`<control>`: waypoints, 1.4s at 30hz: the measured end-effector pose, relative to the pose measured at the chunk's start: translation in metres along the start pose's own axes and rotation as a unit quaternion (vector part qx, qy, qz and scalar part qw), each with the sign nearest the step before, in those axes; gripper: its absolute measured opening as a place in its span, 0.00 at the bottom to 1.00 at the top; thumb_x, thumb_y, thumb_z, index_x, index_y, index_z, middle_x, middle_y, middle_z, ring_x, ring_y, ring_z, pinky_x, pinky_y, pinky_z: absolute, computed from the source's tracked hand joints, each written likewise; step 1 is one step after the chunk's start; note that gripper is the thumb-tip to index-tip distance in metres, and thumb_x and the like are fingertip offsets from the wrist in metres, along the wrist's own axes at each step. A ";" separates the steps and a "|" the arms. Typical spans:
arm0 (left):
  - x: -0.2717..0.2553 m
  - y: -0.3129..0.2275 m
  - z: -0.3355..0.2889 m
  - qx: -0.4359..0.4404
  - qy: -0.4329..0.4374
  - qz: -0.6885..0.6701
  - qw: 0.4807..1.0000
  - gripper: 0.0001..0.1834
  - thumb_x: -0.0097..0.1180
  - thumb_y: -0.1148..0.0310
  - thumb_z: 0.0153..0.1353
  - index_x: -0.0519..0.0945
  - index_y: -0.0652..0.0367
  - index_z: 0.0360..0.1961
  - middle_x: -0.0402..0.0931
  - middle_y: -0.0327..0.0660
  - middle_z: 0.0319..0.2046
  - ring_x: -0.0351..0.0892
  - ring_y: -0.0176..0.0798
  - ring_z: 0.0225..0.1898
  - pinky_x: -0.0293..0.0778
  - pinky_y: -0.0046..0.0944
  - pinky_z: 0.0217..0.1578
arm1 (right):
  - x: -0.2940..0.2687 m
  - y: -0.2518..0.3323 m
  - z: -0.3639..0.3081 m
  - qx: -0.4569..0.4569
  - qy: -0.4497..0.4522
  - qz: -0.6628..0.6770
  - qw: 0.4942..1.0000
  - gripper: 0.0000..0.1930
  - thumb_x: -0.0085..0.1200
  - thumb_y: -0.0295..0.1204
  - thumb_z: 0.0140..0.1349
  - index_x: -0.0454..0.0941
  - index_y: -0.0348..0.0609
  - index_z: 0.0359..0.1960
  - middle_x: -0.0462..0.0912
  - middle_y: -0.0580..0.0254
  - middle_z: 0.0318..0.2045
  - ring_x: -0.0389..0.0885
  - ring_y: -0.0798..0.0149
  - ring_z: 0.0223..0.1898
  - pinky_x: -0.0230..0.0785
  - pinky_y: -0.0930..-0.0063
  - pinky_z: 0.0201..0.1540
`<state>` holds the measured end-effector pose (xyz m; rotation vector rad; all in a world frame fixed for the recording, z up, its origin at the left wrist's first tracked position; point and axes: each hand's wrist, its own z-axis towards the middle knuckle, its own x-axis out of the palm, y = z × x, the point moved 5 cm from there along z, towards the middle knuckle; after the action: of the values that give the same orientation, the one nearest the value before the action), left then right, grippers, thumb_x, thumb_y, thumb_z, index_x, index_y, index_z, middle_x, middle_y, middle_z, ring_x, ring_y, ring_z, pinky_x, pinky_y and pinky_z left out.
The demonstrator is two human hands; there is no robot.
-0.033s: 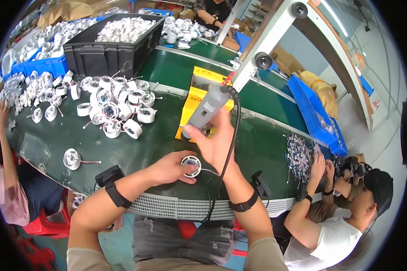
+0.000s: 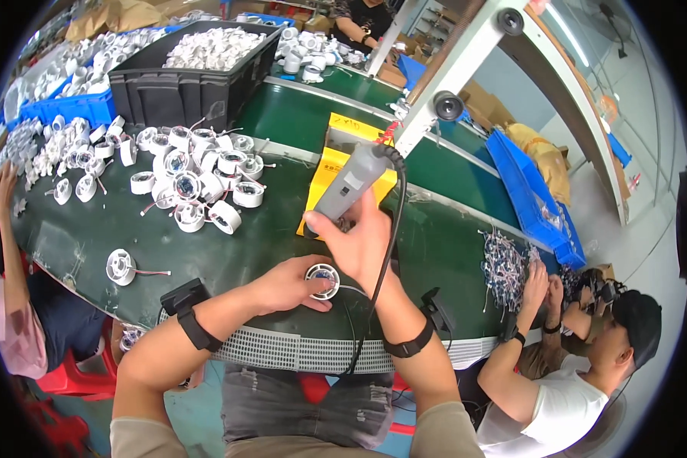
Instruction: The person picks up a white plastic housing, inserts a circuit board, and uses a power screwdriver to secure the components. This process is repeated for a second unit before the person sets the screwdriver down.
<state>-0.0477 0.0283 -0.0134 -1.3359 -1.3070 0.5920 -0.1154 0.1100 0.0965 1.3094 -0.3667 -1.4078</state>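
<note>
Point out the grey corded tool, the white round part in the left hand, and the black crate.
Grey corded tool (image 2: pixel 350 182): head view, middle of its body.
White round part (image 2: pixel 324 272): head view, upper part of its face.
Black crate (image 2: pixel 168 98): head view, outer side wall.

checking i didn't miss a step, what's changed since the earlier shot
Barely anything: the right hand has eased very slightly left, if at all. Nothing was taken hold of or let go. It keeps its grip on the grey handheld tool, and the left hand still holds the white round part. The yellow bin stayed put.
</note>
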 end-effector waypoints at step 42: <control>0.001 -0.001 0.005 -0.022 -0.024 -0.021 0.999 0.21 0.48 0.75 0.67 0.66 0.69 0.60 0.74 0.50 0.47 0.83 0.46 0.41 0.84 0.40 0.44 | -0.018 -0.004 0.026 -0.115 -0.265 0.232 0.929 0.13 0.45 0.31 0.69 0.65 0.34 0.47 0.67 0.63 0.14 0.66 0.68 0.13 0.63 0.74 0.17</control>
<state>-0.0518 0.0309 -0.0138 -1.3338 -1.3911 0.5737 -0.1436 0.1151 0.1106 0.5772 -0.7918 -1.3251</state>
